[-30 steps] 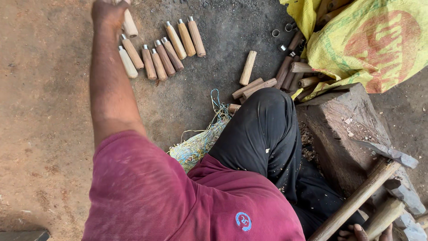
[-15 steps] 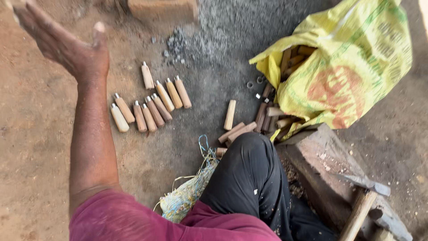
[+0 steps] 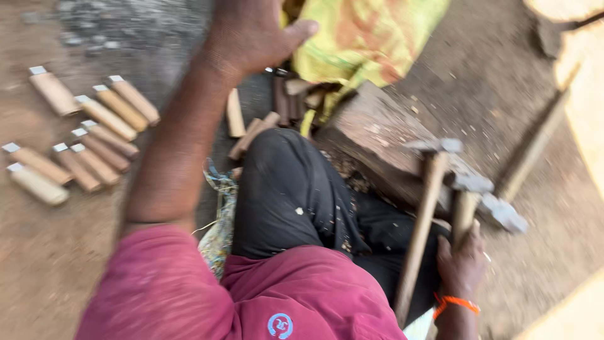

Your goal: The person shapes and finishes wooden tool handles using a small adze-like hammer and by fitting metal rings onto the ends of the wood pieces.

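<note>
My left hand (image 3: 251, 31) is stretched forward over the ground, fingers apart and holding nothing; its fingertips run off the top edge. It hovers just above a heap of loose wooden handles (image 3: 286, 94) at the mouth of a yellow sack (image 3: 371, 38). My right hand (image 3: 462, 258), with an orange band on the wrist, grips the short wooden handle of a hammer (image 3: 465, 211) whose metal head rests by a wooden block (image 3: 377, 145). A second hammer (image 3: 425, 208) with a long handle leans against the block beside it.
Several finished wooden handles with metal caps (image 3: 94, 135) lie in rows on the dirt at left. My black-trousered knee (image 3: 289, 189) is bent in the middle, with a woven scrap (image 3: 220, 214) beside it. A long stick (image 3: 535, 148) lies at right.
My left arm has swung from the far left, near the rows of handles, rightward to the sack. The view has shifted right, bringing the hammers and my right hand into sight.
</note>
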